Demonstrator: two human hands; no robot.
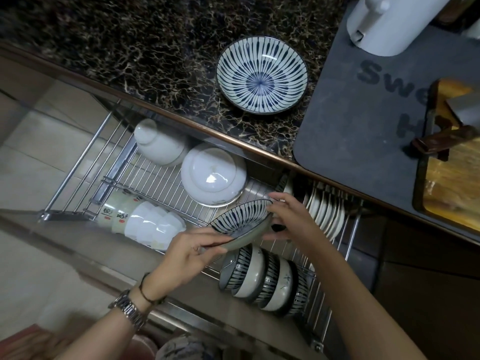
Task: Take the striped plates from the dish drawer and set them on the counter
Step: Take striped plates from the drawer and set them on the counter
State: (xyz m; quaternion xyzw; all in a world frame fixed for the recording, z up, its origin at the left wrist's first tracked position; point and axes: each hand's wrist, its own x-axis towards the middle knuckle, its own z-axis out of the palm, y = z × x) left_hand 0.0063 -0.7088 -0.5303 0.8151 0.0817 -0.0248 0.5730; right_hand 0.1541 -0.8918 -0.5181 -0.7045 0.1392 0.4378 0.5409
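One blue-and-white striped plate (261,74) lies flat on the dark marble counter (155,48). A second striped plate (242,222) is tilted above the open wire dish drawer (161,183). My left hand (189,253) grips its near rim with thumb on top. My right hand (288,219) touches its far rim with fingers spread around the edge. Both hands hold this plate over the drawer's middle.
The drawer holds upturned white bowls (213,175), stacked white bowls (150,222), striped bowls on edge (265,279) and a row of white plates (327,214). A grey mat (363,120) carries a white kettle (381,22) and a wooden board (452,162) with a cleaver.
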